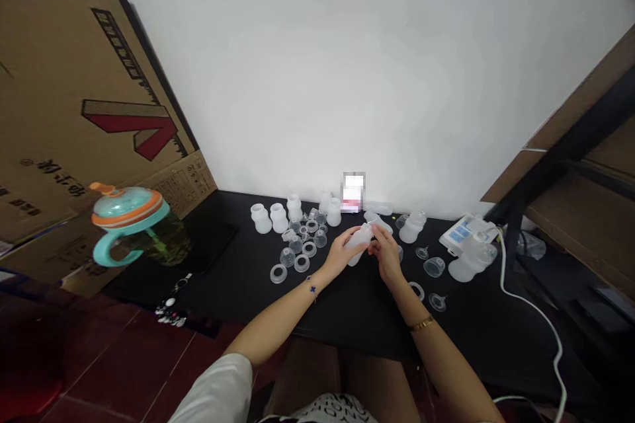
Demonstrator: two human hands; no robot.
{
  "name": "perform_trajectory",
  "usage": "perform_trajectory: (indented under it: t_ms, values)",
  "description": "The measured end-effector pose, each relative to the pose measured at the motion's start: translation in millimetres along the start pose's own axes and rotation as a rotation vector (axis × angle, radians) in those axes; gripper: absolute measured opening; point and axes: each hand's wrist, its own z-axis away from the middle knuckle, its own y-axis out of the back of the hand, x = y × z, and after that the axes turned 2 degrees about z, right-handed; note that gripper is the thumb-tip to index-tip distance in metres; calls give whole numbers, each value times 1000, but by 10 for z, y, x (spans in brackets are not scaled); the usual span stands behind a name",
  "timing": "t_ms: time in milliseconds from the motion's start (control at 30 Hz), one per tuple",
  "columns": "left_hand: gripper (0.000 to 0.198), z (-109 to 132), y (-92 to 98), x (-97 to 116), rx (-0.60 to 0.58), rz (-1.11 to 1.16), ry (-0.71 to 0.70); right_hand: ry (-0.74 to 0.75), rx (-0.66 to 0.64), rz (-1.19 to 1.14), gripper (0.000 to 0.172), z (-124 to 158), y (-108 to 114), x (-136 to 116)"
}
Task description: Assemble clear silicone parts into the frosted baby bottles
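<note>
My left hand [342,252] is wrapped round a frosted white baby bottle [359,250], tilted with its top toward the upper right. The fingers of my right hand [384,254] are closed at the bottle's top end; a small clear part shows there, mostly hidden by the fingertips. Behind my hands another white bottle [380,222] lies on the black table. To the left are clear caps [288,256], ring collars [278,273] and several upright white bottles [278,218]. On the right lie a clear teat [437,302], a white ring [417,291] and a clear cup-shaped cover [434,267].
A large cup with a turquoise handle [112,254] stands at the left, before a tall cardboard box [99,112]. A blurred, bright upright screen [353,192] leans on the wall. At right are a white box [464,232], a bottle [469,263] and a white cable [526,301].
</note>
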Motion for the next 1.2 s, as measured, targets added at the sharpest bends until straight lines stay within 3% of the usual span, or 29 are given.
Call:
perform_trajectory:
  t_ms: [400,767,1000,1200]
  values:
    - [57,-3,0,-42,-11,-17,-20,29,12,37,47,14,-14,-15]
    - [59,-3,3,5,-7,-26,31,-49,21,-30,47,-30,2,30]
    - [61,-6,0,20,16,9,77,-91,-21,-57,35,-38,4,33]
    - [62,-7,-6,10,9,11,68,-87,-22,-60,35,-33,-1,33]
